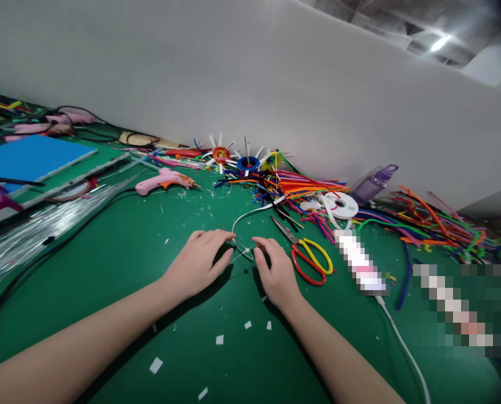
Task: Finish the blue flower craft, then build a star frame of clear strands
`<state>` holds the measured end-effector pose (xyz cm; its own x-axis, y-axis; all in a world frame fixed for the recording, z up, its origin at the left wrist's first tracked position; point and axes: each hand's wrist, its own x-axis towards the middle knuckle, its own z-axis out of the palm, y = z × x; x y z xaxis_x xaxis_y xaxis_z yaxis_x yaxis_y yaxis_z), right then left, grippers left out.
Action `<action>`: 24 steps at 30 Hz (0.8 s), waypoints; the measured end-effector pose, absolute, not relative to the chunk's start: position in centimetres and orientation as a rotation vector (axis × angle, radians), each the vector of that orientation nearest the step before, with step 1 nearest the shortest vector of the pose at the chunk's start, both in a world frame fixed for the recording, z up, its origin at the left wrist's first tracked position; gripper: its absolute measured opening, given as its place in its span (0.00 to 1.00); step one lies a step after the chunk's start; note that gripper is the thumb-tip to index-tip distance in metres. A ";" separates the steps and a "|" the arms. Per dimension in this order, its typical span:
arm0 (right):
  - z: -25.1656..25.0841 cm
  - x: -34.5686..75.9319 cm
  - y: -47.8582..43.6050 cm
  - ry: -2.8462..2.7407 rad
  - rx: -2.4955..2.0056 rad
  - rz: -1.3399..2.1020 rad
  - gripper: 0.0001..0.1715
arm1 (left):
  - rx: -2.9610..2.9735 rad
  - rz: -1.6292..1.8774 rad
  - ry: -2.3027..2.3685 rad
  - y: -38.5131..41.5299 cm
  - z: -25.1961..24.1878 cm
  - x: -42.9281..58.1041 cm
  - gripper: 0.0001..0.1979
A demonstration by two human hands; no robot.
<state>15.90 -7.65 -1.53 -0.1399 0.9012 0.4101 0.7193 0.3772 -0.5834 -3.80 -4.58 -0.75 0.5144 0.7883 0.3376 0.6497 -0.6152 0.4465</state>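
On the green table [183, 350], we've got a thin pale strand with a shiny bit [247, 251] sitting between our left hand [202, 256] and right hand [279, 268]. Both are loosely curled, thumb and index tips apart, but we honestly can't tell if either one's gripping it. Red-and-yellow scissors [295, 240] lie just beside our right hand; a pink glue gun [165, 180] lies beyond our left.

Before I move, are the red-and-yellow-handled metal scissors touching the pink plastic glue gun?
Apart. The head view shows green tabletop between the scissors and the glue gun.
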 end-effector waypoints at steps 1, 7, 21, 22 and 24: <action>-1.5 15.9 -7.6 -1.916 -1.400 0.323 0.16 | 2.491 0.744 1.213 -4.6 -0.8 -3.8 0.14; -1.2 15.9 -7.4 -1.910 -1.357 0.383 0.17 | 2.450 0.755 1.253 -4.5 -0.7 -3.8 0.14; -1.5 16.4 -7.0 -1.884 -1.403 0.396 0.21 | 2.379 0.811 1.287 -3.9 -1.3 -4.2 0.16; -1.6 16.5 -7.0 -1.859 -1.416 0.388 0.22 | 2.362 0.815 1.293 -3.9 -1.3 -4.2 0.16; -1.6 16.9 -7.0 -1.810 -1.427 0.365 0.23 | 2.332 0.818 1.305 -3.8 -1.2 -4.3 0.16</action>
<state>16.87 -6.97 -1.57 -0.0586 0.9151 0.3989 0.6891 0.3262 -0.6471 -4.30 -3.76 -1.18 0.4110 0.8554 0.3152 0.6564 -0.5176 0.5488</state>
